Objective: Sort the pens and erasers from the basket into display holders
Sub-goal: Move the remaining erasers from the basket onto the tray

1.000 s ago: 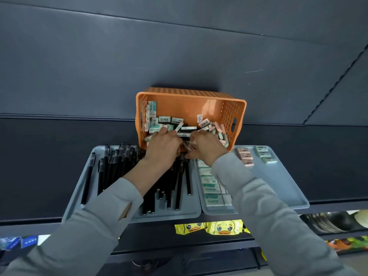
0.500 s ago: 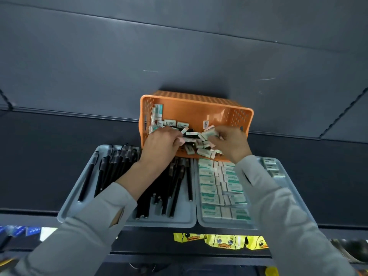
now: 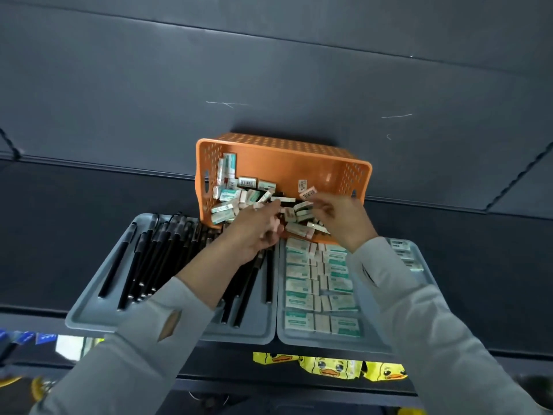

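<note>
Reaching into the orange basket [image 3: 299, 163], tipped on its side with its mouth toward us, we curl the fingers of the left hand [image 3: 254, 232] and the right hand [image 3: 344, 220] among the loose erasers [image 3: 230, 194]; blur hides whether either grips one. Black pens [image 3: 155, 259] lie in the left holder [image 3: 89, 316], with their long axes fanned away from us. Rowed erasers [image 3: 299, 286] fill the right holder [image 3: 329, 344].

- The right hand [image 3: 341, 220], a second ago pressed beside the left hand [image 3: 254, 232] at the front lip of the basket [image 3: 287, 157], has moved right and deeper in, so the two are now apart.
- Its fingers [image 3: 317, 205], half a second ago closed among the erasers [image 3: 299, 227], now hang blurred above them.
- The left hand has shifted slightly right and back towards the lip.
- The loose erasers between the hands lie differently.
</note>
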